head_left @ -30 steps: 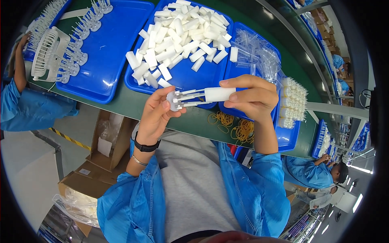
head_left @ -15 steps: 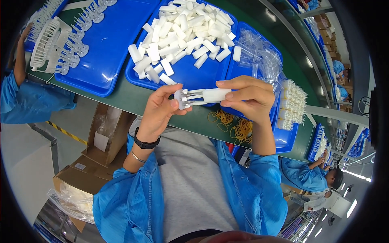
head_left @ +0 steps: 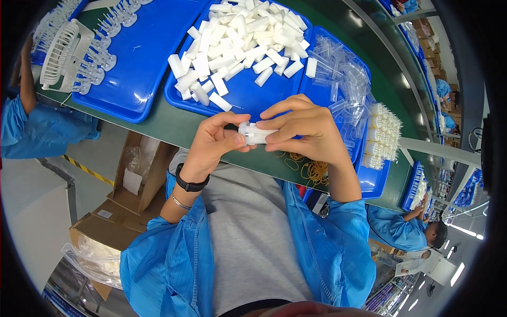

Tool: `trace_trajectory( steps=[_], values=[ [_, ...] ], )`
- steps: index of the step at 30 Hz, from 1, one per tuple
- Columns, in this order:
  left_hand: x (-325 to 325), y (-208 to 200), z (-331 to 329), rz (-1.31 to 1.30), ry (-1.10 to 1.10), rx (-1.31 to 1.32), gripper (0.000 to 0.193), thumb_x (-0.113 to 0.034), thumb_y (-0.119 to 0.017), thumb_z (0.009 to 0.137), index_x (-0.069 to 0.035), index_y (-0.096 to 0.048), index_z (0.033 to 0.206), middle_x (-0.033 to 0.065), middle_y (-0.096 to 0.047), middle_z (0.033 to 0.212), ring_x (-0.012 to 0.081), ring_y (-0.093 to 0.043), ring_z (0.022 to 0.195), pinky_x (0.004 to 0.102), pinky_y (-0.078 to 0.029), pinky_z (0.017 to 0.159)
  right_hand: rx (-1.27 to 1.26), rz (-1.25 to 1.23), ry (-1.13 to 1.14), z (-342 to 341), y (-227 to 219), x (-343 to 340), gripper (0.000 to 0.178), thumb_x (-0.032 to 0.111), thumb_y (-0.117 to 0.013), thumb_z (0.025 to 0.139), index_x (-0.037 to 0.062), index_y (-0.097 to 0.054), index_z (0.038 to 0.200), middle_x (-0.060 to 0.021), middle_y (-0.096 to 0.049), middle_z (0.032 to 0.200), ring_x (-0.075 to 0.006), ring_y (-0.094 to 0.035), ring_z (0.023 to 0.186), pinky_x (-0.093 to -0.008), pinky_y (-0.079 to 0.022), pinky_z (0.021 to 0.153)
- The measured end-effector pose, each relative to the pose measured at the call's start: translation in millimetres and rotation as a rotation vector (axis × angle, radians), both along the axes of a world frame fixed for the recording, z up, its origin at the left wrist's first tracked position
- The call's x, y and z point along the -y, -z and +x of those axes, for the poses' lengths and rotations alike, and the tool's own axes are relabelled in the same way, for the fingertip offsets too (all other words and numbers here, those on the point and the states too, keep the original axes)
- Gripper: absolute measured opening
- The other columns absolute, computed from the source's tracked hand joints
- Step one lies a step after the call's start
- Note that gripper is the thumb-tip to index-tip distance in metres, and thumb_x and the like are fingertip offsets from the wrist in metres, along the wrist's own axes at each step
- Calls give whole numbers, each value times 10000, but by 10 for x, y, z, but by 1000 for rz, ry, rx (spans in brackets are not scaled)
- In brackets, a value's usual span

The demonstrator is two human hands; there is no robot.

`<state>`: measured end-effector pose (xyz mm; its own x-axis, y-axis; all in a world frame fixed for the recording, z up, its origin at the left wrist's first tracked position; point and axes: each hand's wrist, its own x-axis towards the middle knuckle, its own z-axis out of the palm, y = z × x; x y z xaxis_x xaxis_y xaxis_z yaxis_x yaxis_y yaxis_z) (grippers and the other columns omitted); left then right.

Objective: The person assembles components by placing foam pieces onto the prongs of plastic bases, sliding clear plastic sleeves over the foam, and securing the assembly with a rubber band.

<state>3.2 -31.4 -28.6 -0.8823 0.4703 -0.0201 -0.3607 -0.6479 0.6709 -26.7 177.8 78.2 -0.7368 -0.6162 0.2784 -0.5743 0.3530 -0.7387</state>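
My left hand (head_left: 210, 140) is closed round a translucent plastic pronged base (head_left: 244, 129), pinching its round end between thumb and fingers. From the right, my right hand (head_left: 309, 129) grips a white foam-like cylinder (head_left: 258, 137). That cylinder now sits down among the prongs, close against the base; my right fingers hide much of it. Just beyond my hands, a heap of similar white cylinders (head_left: 237, 39) lies in a blue tray (head_left: 251, 87). Clear plastic tubes (head_left: 343, 79) lie in the tray to the right.
At far left, pronged bases (head_left: 87, 79) and a white rack (head_left: 66, 53) sit by a blue tray (head_left: 134, 68). Yellow bands (head_left: 315, 171) lie near the table edge. Finished-looking white pieces (head_left: 381, 137) stand at right. Cardboard boxes (head_left: 113, 222) are lower left; co-workers sit both sides.
My right hand has moved left toward my left hand, and the white cylinder has slid along the prongs to the base. The long prongs no longer show.
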Motion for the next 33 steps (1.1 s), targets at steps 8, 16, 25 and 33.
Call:
trace_trajectory(
  steps=[8, 16, 25, 33],
  values=[
    [-17, -45, -33, 87, 122, 96, 346, -55, -563, 893, -28, -502, 1233, 149, -557, 1164, 302, -652, 945, 308, -575, 798, -373, 414, 310, -431, 508, -158, 276, 80, -657, 761, 149, -696, 1025, -52, -619, 973, -234, -542, 970, -356, -425, 844],
    [-3, 30, -14, 127, 32, 153, 360, -80, -575, 901, -38, -498, 1250, 127, -555, 1180, 228, -612, 1036, 315, -574, 805, -422, 590, 170, -613, 563, -128, 319, 106, -709, 717, 149, -683, 1032, -33, -572, 918, -215, -541, 895, -326, -439, 782],
    [9, -8, -36, 51, -116, 90, 417, -93, -618, 878, -27, -489, 1269, 115, -541, 1209, 199, -602, 1037, 332, -556, 836, 323, -286, 357, -233, 67, -53, 211, 2, -705, 780, 3, -647, 983, -78, -651, 918, -140, -648, 852, -242, -515, 718],
    [-17, 30, -28, 38, -185, 47, 388, -44, -664, 831, -11, -527, 1193, 139, -531, 1212, 255, -601, 1057, 363, -553, 846, 247, -358, 418, -1, -33, -137, 240, 29, -779, 714, -8, -665, 921, -110, -695, 899, -160, -665, 834, -271, -528, 750]
  ],
)
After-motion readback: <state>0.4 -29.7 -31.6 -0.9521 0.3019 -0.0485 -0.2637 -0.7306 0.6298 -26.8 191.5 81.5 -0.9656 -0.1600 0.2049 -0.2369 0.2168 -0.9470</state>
